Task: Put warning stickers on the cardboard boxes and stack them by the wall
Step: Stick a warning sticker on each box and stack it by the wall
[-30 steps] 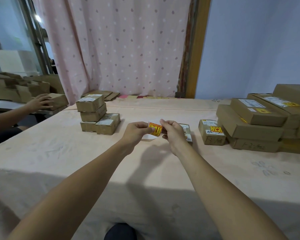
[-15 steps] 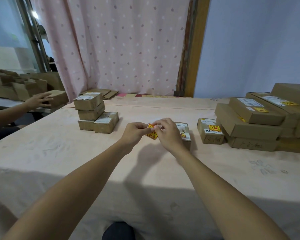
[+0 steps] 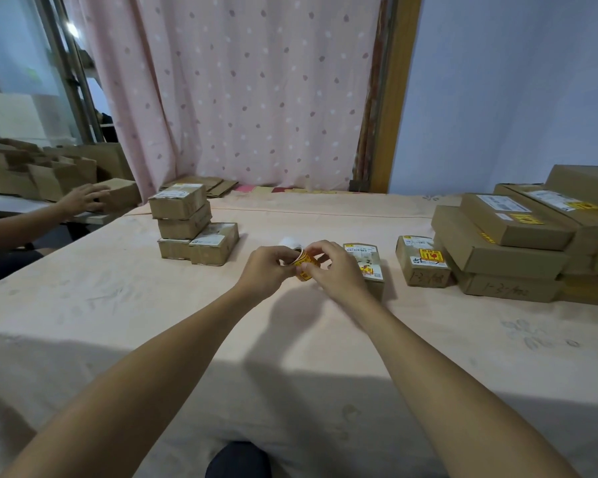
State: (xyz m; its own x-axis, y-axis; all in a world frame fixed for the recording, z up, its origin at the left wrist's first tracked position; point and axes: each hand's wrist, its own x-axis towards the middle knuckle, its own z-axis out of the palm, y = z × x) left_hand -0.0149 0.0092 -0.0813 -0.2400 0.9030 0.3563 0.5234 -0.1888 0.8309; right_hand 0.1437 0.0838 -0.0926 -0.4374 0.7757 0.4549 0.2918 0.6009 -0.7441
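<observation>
Both my hands meet over the middle of the table on a yellow and red warning sticker (image 3: 304,265). My left hand (image 3: 268,269) holds the curled white backing strip, and my right hand (image 3: 330,267) pinches the sticker's edge. Just behind my right hand lies a small cardboard box (image 3: 368,262) with a white label, partly hidden by my fingers. Right of it sits another small box (image 3: 423,265) carrying a warning sticker. Larger stickered boxes (image 3: 518,243) are stacked at the right by the blue wall.
A pile of small boxes (image 3: 190,229) stands at the left on the pink tablecloth (image 3: 118,305). Another person's hand (image 3: 83,200) rests on a box at the far left, among more cartons. A pink dotted curtain hangs behind.
The sticker was flat between my hands; now it is curled, with my fingers drawn closer together on it. The other person's hand stays on the far-left box.
</observation>
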